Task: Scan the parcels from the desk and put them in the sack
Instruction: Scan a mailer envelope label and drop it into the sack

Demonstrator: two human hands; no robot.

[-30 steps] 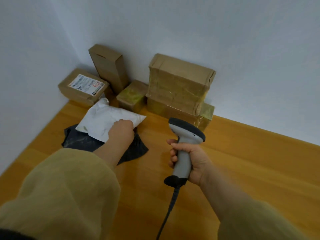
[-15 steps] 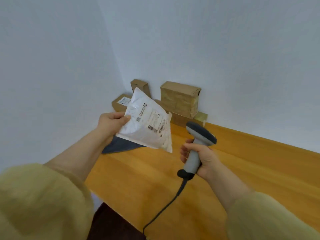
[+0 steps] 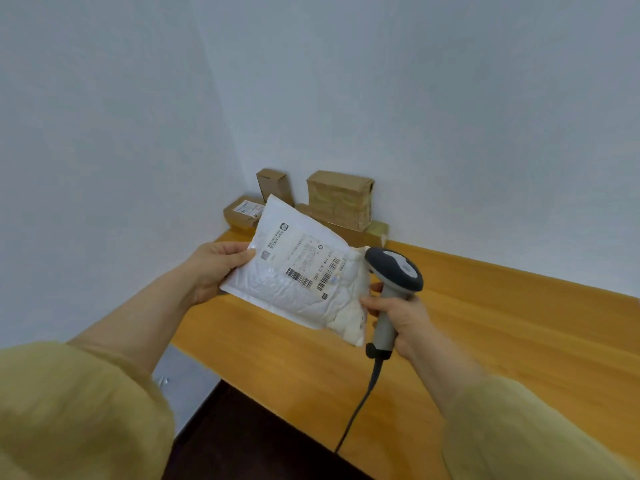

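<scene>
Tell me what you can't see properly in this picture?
Head view only:
The sack: outside the frame.
Print on the white plastic mailer parcel: too small to read.
Brown cardboard boxes at the wall: lower ones partly hidden behind the parcel.
Grey handheld scanner: its scanning window faces away.

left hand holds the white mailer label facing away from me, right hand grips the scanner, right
No: the head view shows the label on the white mailer facing you; left hand holds it, right hand grips the scanner.
</scene>
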